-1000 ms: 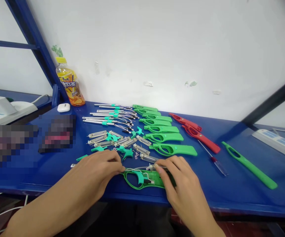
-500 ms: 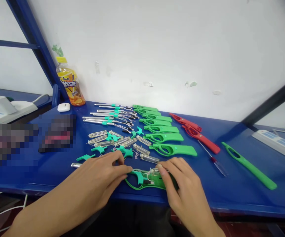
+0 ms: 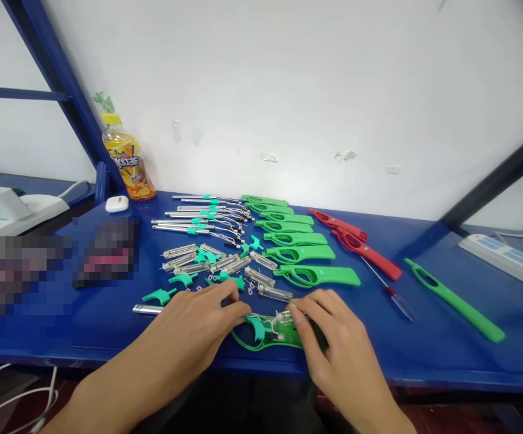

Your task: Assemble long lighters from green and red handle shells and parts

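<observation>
At the front edge of the blue table lies an open green lighter casing (image 3: 296, 339), holding a teal trigger (image 3: 257, 329), thin wires and a clear fuel tank (image 3: 283, 316). My left hand (image 3: 211, 319) is closed at the casing's front end, thumb and forefinger pinched by the wires; what sits between the fingertips is partly hidden. My right hand (image 3: 333, 331) covers the handle end, its thumb and fingers closed on the fuel tank. A metal lighter tube (image 3: 147, 309) pokes out beside my left forearm. Just beyond my hands are several loose clear tanks (image 3: 275, 293) and teal triggers (image 3: 183, 279).
Behind are metal tubes with wires (image 3: 184, 229) and a row of green casings (image 3: 329, 275). Red casings (image 3: 376, 259), a screwdriver (image 3: 397, 300) and a long green casing half (image 3: 462, 304) lie right. A drink bottle (image 3: 129, 163) and white earphone case (image 3: 117, 204) stand back left.
The view has shifted slightly. My left hand has moved a little right along the casing's front end; my right hand keeps its grip on the tank.
</observation>
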Available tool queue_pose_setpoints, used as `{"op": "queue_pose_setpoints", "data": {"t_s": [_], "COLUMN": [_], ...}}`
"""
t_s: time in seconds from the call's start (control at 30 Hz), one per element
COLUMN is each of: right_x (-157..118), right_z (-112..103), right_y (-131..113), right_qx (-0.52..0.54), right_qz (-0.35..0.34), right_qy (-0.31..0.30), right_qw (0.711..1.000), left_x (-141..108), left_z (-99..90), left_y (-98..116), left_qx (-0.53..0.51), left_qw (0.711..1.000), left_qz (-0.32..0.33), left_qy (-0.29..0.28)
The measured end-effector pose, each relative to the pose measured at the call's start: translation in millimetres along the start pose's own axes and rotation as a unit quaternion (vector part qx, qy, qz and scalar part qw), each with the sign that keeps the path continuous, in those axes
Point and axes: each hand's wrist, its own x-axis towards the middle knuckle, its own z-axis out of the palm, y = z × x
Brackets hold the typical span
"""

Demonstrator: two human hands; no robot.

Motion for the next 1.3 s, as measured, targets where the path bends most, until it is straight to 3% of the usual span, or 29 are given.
{"op": "queue_pose_setpoints", "data": {"t_s": [0.53,0.8,1.0,1.07,1.23,1.3], "right_x": [-1,-1,-1,0,0,0], "right_z": [5,3,-1,-1,-2,-3], "right_y": [3,4,3,3,3,4], "right_qx": [-0.011,0.008,0.039,0.040,0.042,0.041], "right_qz": [-0.018,-0.002,-0.003,-0.007,-0.015,-0.016], "right_qy": [0.012,-0.008,-0.040,-0.045,-0.041,-0.042], "right_qw": [1.000,1.000,0.998,0.998,0.998,0.998], "left_x": [2,3,9,7,-3,-4], "left_z": [-5.7,-9.2,-14.2,-13.6,-3.4,0.8], "left_y": [9,10,16,16,13,13], "left_qx": [0.002,0.004,-0.010,-0.017,-0.041,-0.035], "left_qw": [1.000,0.989,0.977,0.980,0.995,0.996], "left_qz": [-0.003,-0.054,-0.078,-0.066,-0.017,-0.008], "left_qy": [-0.015,-0.138,-0.199,-0.188,-0.085,-0.081]}}
